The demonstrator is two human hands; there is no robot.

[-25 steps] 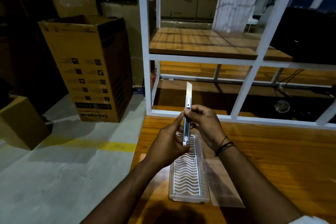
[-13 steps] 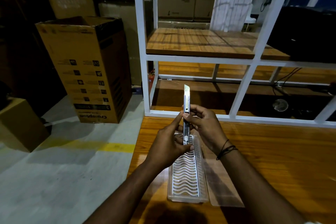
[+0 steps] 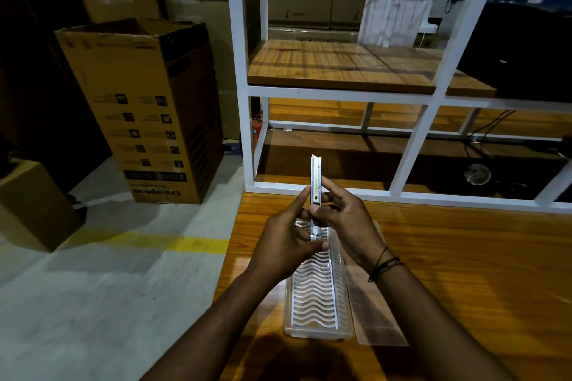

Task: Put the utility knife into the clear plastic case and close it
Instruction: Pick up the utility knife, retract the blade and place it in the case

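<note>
Metal utility knife (image 3: pixel 316 176) upright, lower half hidden by both hands; clear plastic case (image 3: pixel 315 294) open.

A dim storeroom: grey floor (image 3: pixel 93 288), stacked cardboard boxes (image 3: pixel 145 108), white-framed wooden shelving (image 3: pixel 340 65).

a glossy wooden desk (image 3: pixel 464 272) carries the clear plastic case (image 3: pixel 318 303), lying open near its left edge with a white wavy insert inside. the case's flat clear lid (image 3: pixel 377 318) lies on the desk just beside it, to the right.
</note>
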